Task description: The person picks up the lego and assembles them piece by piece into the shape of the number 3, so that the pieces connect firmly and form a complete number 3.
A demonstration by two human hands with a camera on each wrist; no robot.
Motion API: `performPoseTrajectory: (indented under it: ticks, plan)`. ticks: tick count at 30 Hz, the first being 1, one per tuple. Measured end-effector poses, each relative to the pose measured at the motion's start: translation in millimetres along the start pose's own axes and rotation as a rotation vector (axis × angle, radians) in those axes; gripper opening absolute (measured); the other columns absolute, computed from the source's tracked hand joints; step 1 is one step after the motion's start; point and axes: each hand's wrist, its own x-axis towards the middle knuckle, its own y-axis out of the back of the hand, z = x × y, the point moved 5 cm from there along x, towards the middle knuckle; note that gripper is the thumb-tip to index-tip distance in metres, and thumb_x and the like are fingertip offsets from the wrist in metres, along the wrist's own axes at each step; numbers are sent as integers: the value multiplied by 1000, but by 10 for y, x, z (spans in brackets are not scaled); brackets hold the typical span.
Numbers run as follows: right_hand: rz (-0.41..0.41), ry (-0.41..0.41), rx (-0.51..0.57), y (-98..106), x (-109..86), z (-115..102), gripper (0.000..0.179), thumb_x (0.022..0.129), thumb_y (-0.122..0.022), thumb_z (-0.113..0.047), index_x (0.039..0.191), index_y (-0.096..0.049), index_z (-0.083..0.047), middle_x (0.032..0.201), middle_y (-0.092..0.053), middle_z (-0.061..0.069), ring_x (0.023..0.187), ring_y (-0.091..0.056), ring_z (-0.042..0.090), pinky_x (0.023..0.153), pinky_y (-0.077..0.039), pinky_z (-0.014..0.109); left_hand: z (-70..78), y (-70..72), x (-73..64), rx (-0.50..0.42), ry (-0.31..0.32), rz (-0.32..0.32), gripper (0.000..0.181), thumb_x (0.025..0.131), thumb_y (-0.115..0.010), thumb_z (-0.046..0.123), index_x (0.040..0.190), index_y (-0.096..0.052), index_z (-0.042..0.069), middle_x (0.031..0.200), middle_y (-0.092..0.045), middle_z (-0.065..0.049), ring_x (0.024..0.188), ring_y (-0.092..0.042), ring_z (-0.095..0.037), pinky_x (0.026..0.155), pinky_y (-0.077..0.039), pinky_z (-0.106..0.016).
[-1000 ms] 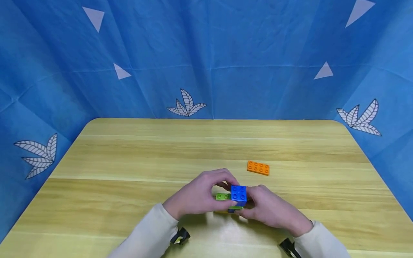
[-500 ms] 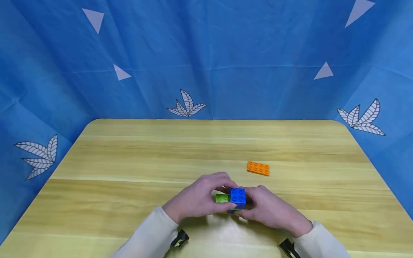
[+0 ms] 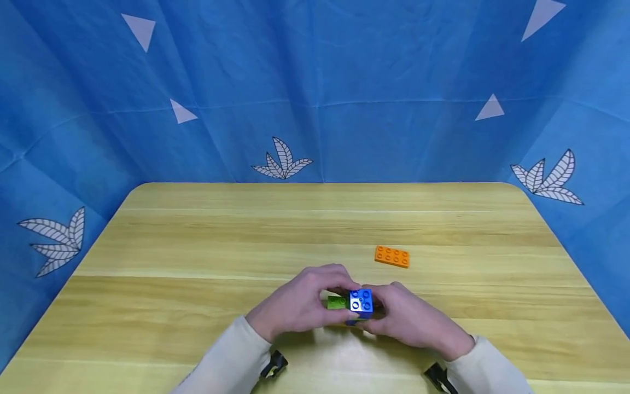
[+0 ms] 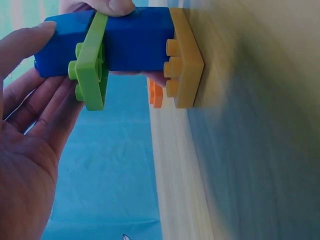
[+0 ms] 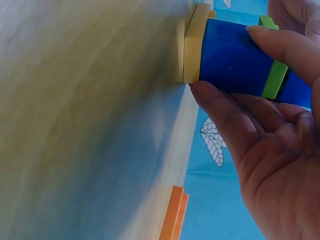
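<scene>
A stack of toy building bricks stands on the table between the hands. A yellow-orange plate (image 4: pixel 187 60) forms its base, with a blue brick (image 5: pixel 235 55) above, then a thin green plate (image 4: pixel 92 75), and another blue brick (image 3: pixel 361 302) on top. My left hand (image 3: pixel 305 301) pinches the top blue brick between thumb and fingers. Lower down, my right hand (image 3: pixel 410 317) grips the lower blue brick, its thumb on the near side. In the head view the green plate sticks out to the left, and the hands cover most of the base.
An orange plate (image 3: pixel 391 256) with studs lies on the wooden table (image 3: pixel 221 235) beyond the right hand. Blue cloth (image 3: pixel 394 137) with leaf and triangle prints hangs behind the table and at its sides.
The top blue brick and the left hand have moved slightly down, and the gap between that brick and the green plate has narrowed. The right hand stays nearly still.
</scene>
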Motion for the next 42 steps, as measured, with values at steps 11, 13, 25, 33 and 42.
performPoseTrajectory:
  ticks: [11, 13, 25, 33, 42]
  plan:
    - [2, 14, -16, -2, -12, -22, 31, 89, -75, -26, 117, -65, -19, 97, -67, -17, 80, -60, 6, 74, -53, 26, 10, -28, -13, 30, -30, 44, 32, 85, -78, 12, 116, -71, 9, 100, -63, 9, 90, -59, -7, 81, -52, -20]
    - [-2, 10, -12, -3, -12, -21, 32, 89, -75, -27, 118, -65, -18, 98, -67, -17, 80, -60, 6, 75, -53, 26, 16, -28, -14, 24, -20, 42, 33, 85, -79, 12, 116, -71, 9, 100, -63, 9, 90, -60, -7, 81, -52, -21]
    - [-18, 22, -7, -20, -8, -47, 33, 92, -71, -34, 121, -62, -22, 100, -66, -17, 77, -58, 5, 72, -51, 25, 22, -7, -16, 75, 22, 12, 34, 86, -78, 18, 118, -71, 8, 95, -60, 11, 85, -57, -5, 77, -51, -19]
    - [-11, 39, -32, -12, -57, -85, 38, 96, -61, -45, 126, -58, -22, 108, -65, -17, 86, -59, 5, 81, -52, 29, 32, 8, -12, 116, 22, -2, 34, 86, -78, 20, 117, -72, 9, 92, -59, 8, 83, -55, -6, 74, -50, -19]
    - [19, 158, 21, 23, -83, -73, 33, 98, -58, -41, 128, -57, -27, 113, -65, -15, 97, -62, 9, 87, -52, 33, 41, 3, 3, 142, 27, -11, 36, 86, -78, 24, 118, -72, 8, 90, -58, 8, 82, -56, -5, 74, -50, -19]
